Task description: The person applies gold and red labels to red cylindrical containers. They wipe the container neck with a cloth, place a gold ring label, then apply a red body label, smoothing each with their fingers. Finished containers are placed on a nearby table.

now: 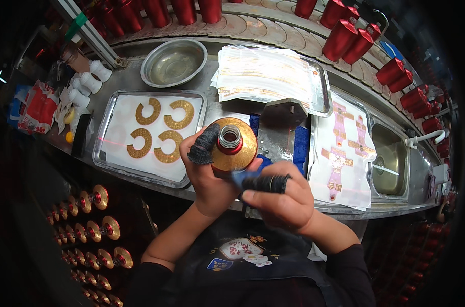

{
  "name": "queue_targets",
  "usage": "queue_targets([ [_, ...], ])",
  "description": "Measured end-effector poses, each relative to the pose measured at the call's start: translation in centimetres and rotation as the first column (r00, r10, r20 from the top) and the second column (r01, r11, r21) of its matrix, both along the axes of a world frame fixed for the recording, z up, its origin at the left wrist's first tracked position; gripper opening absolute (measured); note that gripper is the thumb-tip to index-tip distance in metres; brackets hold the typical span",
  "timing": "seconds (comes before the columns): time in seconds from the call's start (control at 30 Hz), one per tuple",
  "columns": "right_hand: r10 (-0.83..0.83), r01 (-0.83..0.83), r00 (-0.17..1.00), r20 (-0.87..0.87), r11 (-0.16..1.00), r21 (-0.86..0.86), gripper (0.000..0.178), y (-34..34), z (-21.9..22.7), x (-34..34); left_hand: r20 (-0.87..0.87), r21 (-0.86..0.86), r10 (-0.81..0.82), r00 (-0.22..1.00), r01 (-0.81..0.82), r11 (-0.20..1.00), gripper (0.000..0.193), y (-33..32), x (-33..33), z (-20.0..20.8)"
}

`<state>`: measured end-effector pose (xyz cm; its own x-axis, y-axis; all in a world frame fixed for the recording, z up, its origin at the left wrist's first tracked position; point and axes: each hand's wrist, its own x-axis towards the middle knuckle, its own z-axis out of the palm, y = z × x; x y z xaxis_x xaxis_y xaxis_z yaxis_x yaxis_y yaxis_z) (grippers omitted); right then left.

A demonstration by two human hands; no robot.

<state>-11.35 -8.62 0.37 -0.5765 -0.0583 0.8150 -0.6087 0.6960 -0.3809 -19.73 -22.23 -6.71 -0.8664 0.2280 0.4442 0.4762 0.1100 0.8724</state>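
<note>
My left hand is wrapped round a red bottle, its open threaded neck pointing up. A gold ring-shaped covering lies on the bottle's shoulder. A black ribbed finger cover on that hand presses along the shoulder's left side. On the near side of the bottle, my right hand is closed, its fingers bent and partly blurred. It also wears a black ribbed cover. A small blurred blue piece sticks out from its fingers toward the bottle; its kind cannot be made out.
A tray with several gold C-shaped decals stands left, a metal bowl behind it. Stacked sheets lie at the back, purple-and-gold decal sheets right, beside a sink. Red bottles stand on a conveyor.
</note>
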Motion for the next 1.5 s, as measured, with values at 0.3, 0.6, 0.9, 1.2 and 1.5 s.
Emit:
queue_targets([
  [0.3, -0.010, 0.204, 0.908, 0.419, 0.884, -0.421, 0.022, 3.6, -1.4, -4.2, 0.016, -0.094, -0.178, 0.984, 0.179, 0.979, 0.083, -1.8, -1.8, 2.2],
  [0.6, 0.122, 0.165, 0.854, 0.506, 0.859, -0.485, 0.020, 3.9, -1.0, -6.7, 0.260, 0.050, -0.571, 0.779, 0.580, 0.813, 0.098, -4.1, -5.2, 3.4],
  [0.9, 0.026, 0.139, 0.912, 0.409, 0.919, -0.369, 0.019, 2.6, 1.1, -2.6, 0.180, -0.020, -0.318, 0.931, 0.327, 0.945, 0.102, -3.5, -2.0, 2.1],
  [1.2, 0.151, 0.082, 0.782, 0.605, 0.937, -0.341, 0.019, 4.8, 1.2, -8.1, 0.159, 0.019, -0.521, 0.838, 0.526, 0.851, 0.099, -4.2, -5.0, 2.7],
  [1.5, 0.464, -0.266, 0.540, 0.702, 0.886, -0.380, 0.024, 4.3, 3.4, -14.4, 0.366, 0.265, -0.710, 0.602, 0.664, 0.699, 0.128, -4.5, -6.8, 2.5],
])
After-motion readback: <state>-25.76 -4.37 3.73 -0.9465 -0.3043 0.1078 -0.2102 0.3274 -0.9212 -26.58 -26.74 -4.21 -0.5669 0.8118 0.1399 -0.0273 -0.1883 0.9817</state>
